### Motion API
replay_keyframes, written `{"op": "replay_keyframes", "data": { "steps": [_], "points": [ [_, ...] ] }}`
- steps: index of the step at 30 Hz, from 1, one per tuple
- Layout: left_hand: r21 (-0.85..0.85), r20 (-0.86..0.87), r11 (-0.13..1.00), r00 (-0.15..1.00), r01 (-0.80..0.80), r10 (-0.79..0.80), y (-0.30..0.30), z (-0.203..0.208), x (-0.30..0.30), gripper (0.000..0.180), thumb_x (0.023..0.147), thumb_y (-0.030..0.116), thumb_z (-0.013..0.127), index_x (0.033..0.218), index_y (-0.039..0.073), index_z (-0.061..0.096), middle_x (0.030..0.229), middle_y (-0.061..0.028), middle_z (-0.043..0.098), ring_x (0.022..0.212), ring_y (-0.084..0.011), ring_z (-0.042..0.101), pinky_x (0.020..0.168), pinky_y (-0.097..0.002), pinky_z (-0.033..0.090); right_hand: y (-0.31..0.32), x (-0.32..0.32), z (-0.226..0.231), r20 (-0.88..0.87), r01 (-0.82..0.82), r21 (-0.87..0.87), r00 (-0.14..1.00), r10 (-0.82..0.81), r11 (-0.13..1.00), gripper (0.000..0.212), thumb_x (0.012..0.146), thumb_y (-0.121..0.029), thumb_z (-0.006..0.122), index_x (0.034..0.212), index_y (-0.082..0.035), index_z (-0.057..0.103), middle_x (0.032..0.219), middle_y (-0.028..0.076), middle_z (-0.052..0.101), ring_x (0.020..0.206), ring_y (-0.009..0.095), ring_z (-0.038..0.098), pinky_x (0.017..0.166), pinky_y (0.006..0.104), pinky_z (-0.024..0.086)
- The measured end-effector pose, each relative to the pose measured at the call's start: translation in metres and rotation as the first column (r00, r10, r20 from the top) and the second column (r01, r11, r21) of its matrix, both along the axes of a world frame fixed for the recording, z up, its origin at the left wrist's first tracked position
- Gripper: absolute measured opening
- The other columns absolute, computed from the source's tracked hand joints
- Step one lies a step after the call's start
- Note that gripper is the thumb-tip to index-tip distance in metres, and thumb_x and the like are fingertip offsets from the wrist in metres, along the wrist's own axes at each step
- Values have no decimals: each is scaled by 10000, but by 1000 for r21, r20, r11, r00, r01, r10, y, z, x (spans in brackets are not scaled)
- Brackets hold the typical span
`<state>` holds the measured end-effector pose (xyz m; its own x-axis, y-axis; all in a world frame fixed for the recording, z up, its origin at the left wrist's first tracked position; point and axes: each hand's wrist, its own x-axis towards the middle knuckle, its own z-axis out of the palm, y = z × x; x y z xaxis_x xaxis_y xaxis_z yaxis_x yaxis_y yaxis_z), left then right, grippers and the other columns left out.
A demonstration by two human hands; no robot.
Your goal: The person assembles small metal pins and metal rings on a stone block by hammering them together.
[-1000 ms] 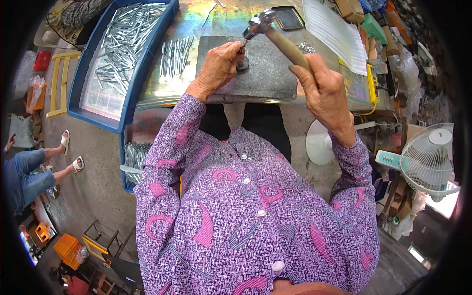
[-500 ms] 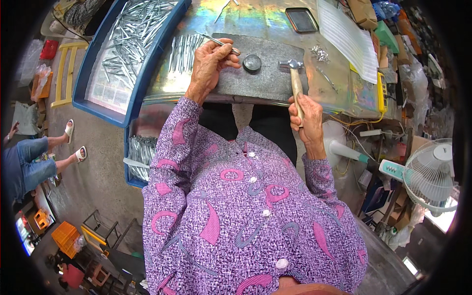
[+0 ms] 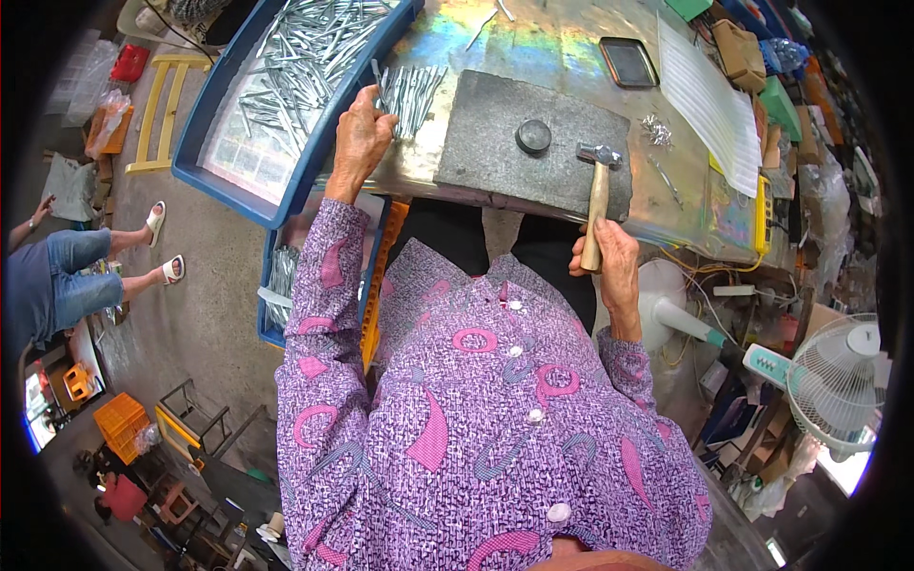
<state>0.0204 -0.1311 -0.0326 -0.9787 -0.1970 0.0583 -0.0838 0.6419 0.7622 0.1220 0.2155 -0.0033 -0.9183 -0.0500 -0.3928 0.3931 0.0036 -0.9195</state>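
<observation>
My right hand [image 3: 614,259] grips the wooden handle of a hammer [image 3: 599,195]. The hammer's steel head lies over the right part of a dark grey slab [image 3: 486,143]. My left hand [image 3: 360,138] is closed on a slender silver metal rod [image 3: 377,76], whose end sticks out past the fingers. That hand is between the blue tray [image 3: 300,205] and a neat row of silver rods [image 3: 417,95] on the table. A round dark metal block [image 3: 533,137] sits on the slab, touched by neither hand.
Loose rods [image 3: 314,57] fill much of the blue tray; a lower blue bin [image 3: 271,328] holds more. A black-rimmed shallow dish [image 3: 628,63], small metal bits [image 3: 655,130] and white foam sheet [image 3: 709,105] lie to the right. A fan [image 3: 838,381] stands at right; another person sits at left.
My left hand has moved left with the rod, from the slab's edge to the row of rods. The right hand still holds the hammer. The whole view has shifted a little.
</observation>
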Motion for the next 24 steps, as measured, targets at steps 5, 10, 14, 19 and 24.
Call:
{"op": "replay_keyframes", "data": {
  "steps": [5,10,14,19,24],
  "points": [
    [-358,91,932,996,49,-17,0,-5,-13,415,733,109,592,1136,52,516,842,-203,633,828,-395,596,753,-447,458,3,2,-3,16,-37,15,999,37,999,363,934,-321,431,947,32,518,676,80,566,517,121,578,439,229,503],
    [-488,188,869,982,82,12,3,-7,-25,379,736,114,564,1109,57,530,878,-235,620,856,-403,591,765,-477,457,1,4,-3,3,-57,60,998,57,997,366,937,-323,426,929,32,515,660,82,559,507,126,578,425,229,493],
    [-465,179,882,984,75,11,3,-5,-21,321,758,137,529,1069,56,537,852,-268,604,840,-429,582,747,-507,450,0,3,-5,-2,-71,72,997,71,995,380,939,-332,420,912,35,514,641,87,554,496,133,576,414,229,484],
    [-421,61,907,998,12,15,1,7,-3,263,788,121,548,1042,56,566,789,-237,613,760,-402,600,682,-465,471,5,-1,-5,14,-111,124,994,110,986,393,945,-342,401,907,31,518,641,85,552,500,135,575,420,229,483],
    [-34,-165,993,980,-117,110,-39,43,16,182,779,49,581,953,25,632,619,-52,601,532,-81,537,477,-229,417,20,-7,-2,-55,-162,362,979,195,918,410,938,-384,399,857,-5,533,634,63,548,489,120,556,397,210,434]
  ]
}}
